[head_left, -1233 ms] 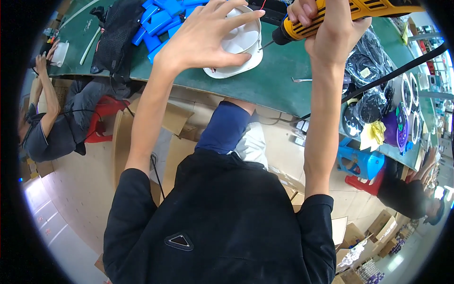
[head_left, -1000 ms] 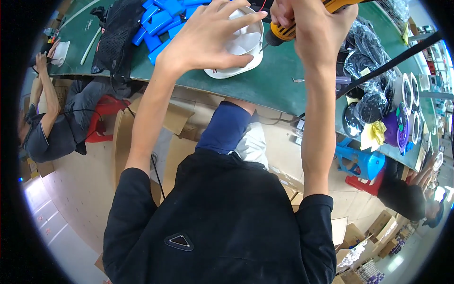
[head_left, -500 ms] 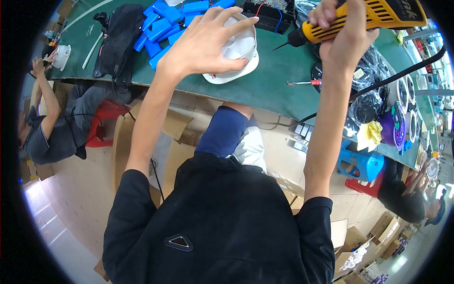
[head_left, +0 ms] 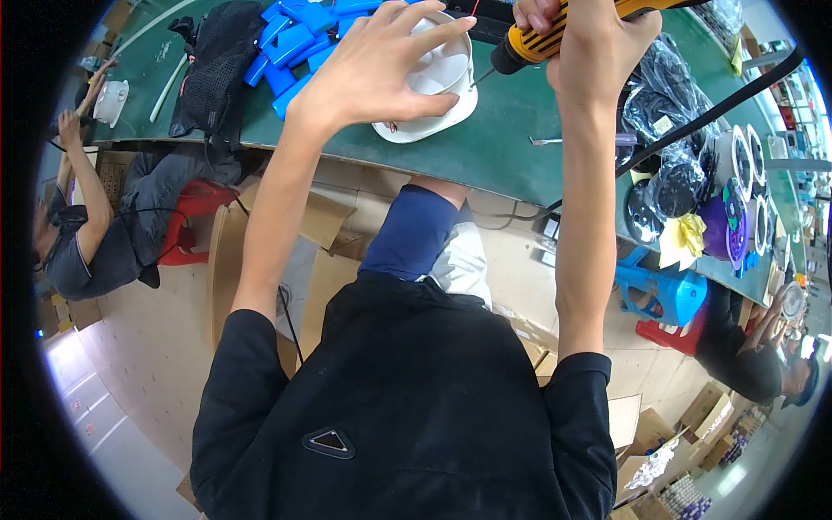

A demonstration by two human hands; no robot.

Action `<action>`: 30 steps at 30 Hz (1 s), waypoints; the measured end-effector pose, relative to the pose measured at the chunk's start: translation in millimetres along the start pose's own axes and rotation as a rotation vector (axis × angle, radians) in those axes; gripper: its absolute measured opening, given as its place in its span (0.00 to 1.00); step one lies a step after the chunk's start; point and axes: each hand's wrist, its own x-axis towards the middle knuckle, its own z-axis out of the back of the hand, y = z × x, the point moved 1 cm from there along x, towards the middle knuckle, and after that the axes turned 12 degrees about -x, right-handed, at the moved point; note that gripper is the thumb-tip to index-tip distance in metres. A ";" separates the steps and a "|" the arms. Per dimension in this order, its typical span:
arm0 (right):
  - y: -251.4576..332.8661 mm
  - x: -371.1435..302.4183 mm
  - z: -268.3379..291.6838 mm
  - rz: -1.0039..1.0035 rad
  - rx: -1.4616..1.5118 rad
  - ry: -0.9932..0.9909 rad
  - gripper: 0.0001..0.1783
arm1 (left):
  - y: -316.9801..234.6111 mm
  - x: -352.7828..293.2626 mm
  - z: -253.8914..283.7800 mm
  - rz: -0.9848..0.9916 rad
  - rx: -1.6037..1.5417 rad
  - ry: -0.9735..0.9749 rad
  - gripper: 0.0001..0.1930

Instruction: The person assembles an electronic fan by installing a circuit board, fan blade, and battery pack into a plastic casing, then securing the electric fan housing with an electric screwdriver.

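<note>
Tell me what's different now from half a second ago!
The right hand moved the yellow drill left; its bit now reaches the white part's edge, maybe touching. Nothing was let go. The left hand still holds the white part; the blue packs stayed put.

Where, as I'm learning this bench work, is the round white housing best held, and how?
Likely the white housing is best gripped by its raised wall, from the left, thumb and fingers around it, like the left hand. The wall's curved edge stands above a wider base, and the yellow power driver points in from the right.
</note>
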 end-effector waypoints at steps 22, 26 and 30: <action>4.2 0.2 -1.2 0.000 -0.111 0.136 0.14 | -5.8 2.0 4.4 0.013 -0.013 0.007 0.38; 7.0 -1.7 3.3 -0.028 -0.071 0.100 0.13 | -7.6 4.0 5.3 0.017 -0.006 0.020 0.40; 11.1 1.0 8.2 0.005 -0.224 -0.005 0.11 | -4.9 1.8 1.7 0.023 -0.018 0.004 0.41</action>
